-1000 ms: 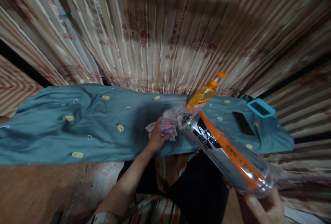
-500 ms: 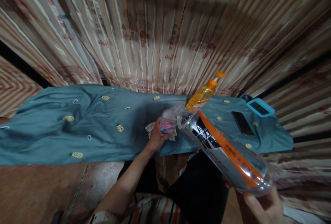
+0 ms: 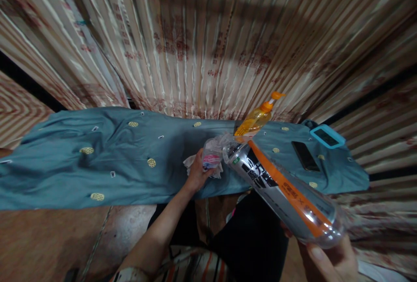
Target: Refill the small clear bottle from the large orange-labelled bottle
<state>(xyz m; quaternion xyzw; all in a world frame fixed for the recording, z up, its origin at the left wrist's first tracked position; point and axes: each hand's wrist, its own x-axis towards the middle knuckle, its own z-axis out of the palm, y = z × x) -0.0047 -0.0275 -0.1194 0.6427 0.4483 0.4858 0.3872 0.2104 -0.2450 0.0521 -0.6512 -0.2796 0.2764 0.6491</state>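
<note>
My right hand (image 3: 329, 258) grips the base of a large clear plastic bottle (image 3: 283, 188) with a silver and orange label. The bottle is tilted, its neck end pointing up and left. My left hand (image 3: 198, 171) is wrapped round a small clear plastic container (image 3: 211, 156) with a pink and blue print. The container's top meets or overlaps the big bottle's neck end; whether they touch I cannot tell. A crumpled whitish cloth or tissue (image 3: 189, 163) lies beneath my left hand. Just behind stands an orange pump bottle (image 3: 256, 119) with yellow-orange liquid.
A teal cloth with pineapple prints (image 3: 124, 169) covers the narrow table. A black phone (image 3: 305, 156) and a light-blue framed device (image 3: 327, 136) lie at the right. Pleated curtains (image 3: 202, 47) hang close behind the table and at both sides.
</note>
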